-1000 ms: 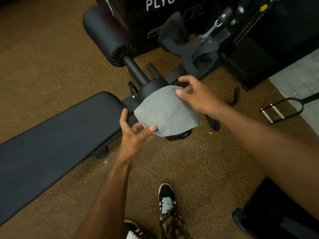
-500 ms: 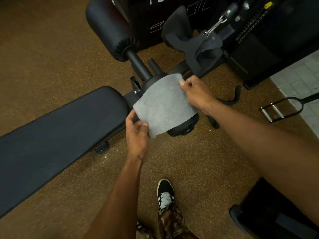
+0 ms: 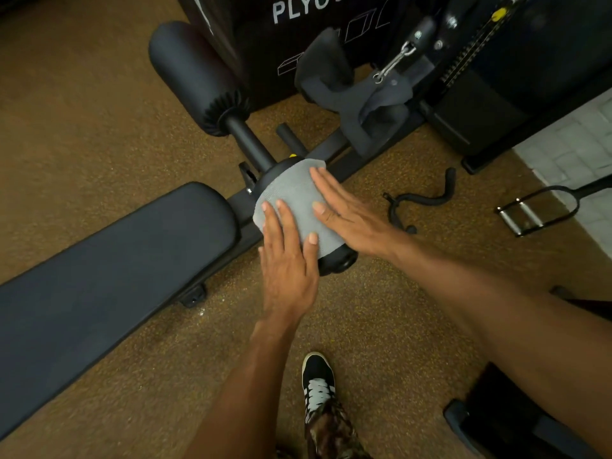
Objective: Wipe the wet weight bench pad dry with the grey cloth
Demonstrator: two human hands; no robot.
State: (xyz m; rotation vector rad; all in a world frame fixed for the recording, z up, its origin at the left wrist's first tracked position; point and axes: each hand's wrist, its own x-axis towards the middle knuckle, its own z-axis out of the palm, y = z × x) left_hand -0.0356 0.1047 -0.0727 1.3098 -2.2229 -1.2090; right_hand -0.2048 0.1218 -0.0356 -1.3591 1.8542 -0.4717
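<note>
The grey cloth (image 3: 287, 193) lies draped over the near black foam roller (image 3: 334, 261) at the end of the weight bench. My left hand (image 3: 287, 256) presses flat on the cloth's near side with straight fingers. My right hand (image 3: 344, 210) lies flat on the cloth's right side, fingers straight and spread. The long black bench pad (image 3: 109, 270) stretches from the roller toward the lower left, with neither hand on it. Most of the roller is hidden under the cloth and hands.
A second black roller (image 3: 195, 77) sticks out behind on the same bar. A black plyo box (image 3: 298, 38), a cable machine with ankle strap (image 3: 364, 94), a curved bar (image 3: 420, 198) and a metal handle (image 3: 530, 213) lie to the right. My shoe (image 3: 318, 382) stands below.
Both hands pinched the cloth's corners and spread it over the roller. Now they have let go of the edges and lie flat on the cloth, pressing it onto the roller.
</note>
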